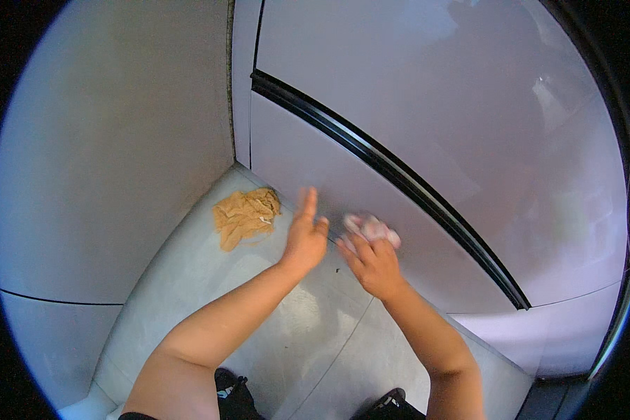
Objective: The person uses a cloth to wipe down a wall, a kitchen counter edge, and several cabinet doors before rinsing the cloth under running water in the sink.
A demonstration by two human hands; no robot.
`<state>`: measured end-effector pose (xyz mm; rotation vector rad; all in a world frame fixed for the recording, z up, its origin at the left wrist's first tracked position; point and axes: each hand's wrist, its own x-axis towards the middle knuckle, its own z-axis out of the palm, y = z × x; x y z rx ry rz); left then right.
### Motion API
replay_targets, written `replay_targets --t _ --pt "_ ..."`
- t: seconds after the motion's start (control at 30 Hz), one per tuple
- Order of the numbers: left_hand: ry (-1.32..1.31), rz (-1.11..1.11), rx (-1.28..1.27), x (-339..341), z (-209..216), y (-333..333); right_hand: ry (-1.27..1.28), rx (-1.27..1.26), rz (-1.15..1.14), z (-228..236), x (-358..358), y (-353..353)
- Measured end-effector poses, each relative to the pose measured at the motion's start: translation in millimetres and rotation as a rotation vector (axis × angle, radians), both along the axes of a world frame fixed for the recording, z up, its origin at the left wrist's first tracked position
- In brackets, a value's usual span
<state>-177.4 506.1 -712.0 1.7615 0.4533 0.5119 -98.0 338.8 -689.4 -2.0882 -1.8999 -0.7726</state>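
Observation:
My right hand (375, 267) presses a crumpled pink and white cloth (372, 229) against the lower part of the pale glossy cabinet front (315, 157), its fingers bent over the cloth. Beside it on the left, my left hand (305, 234) is raised with fingers stretched out and nothing in it. Its fingertips are slightly blurred and point toward the panel; whether they touch it, I cannot tell. Left of that hand, a crumpled tan cloth (246, 215) lies on the grey tiled floor (276, 336) near the corner.
A long black handle strip (392, 164) runs across the cabinet front above my hands. Another pale panel (119, 140) stands at the left, meeting the front in a corner. My dark shoes (388, 402) are on the floor below. A small dark speck (338, 270) lies near my right hand.

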Motion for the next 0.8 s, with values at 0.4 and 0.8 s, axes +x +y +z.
replay_targets --t 0.4,0.8 --pt "-0.328 -0.223 -1.24 -5.7 48.7 65.7 -0.313 -0.028 0.054 69.1 34.9 118.8" --pt "0.145 -0.406 -1.282 -43.4 37.1 11.2 1.607 0.043 -0.272 85.1 -26.1 29.5"
